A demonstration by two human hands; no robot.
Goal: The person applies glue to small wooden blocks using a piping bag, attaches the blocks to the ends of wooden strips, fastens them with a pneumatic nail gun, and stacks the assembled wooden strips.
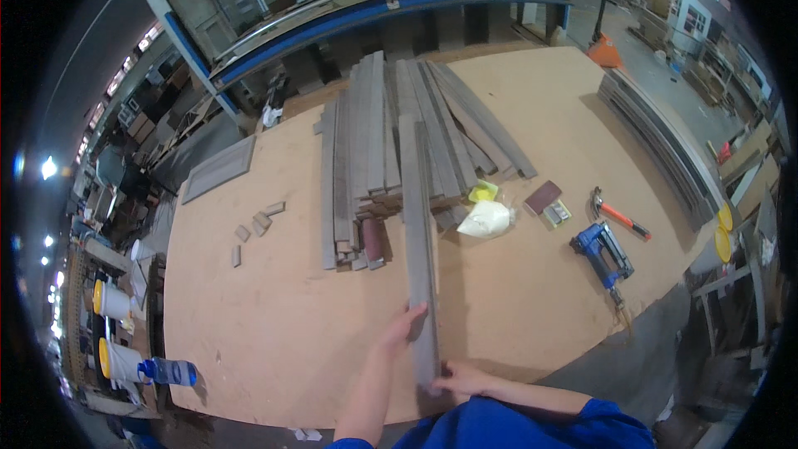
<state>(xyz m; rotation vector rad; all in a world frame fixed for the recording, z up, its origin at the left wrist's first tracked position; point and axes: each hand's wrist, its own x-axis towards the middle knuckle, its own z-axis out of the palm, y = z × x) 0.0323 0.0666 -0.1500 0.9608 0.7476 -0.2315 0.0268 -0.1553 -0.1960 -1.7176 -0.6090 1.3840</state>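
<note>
A long grey wooden strip (419, 258) points away from me, its far end lying over a big pile of similar grey strips (366, 133). My left hand (401, 329) grips it from the left side, partway up from the near end. At that near end my right hand (464, 379) holds the strip from the right, fingers closed at its edge. Part of each hand's fingers is hidden by the wood. A dark red sandpaper roll (372, 239) rests against the near end of the pile.
Right of the pile lie a white bag (485, 219), a sandpaper piece (543, 197), a hammer (622, 216) and a blue nail gun (600, 254). More strips (657, 145) are stacked at the table's right edge. Small wood offcuts (261, 221) and a grey panel (219, 168) lie left.
</note>
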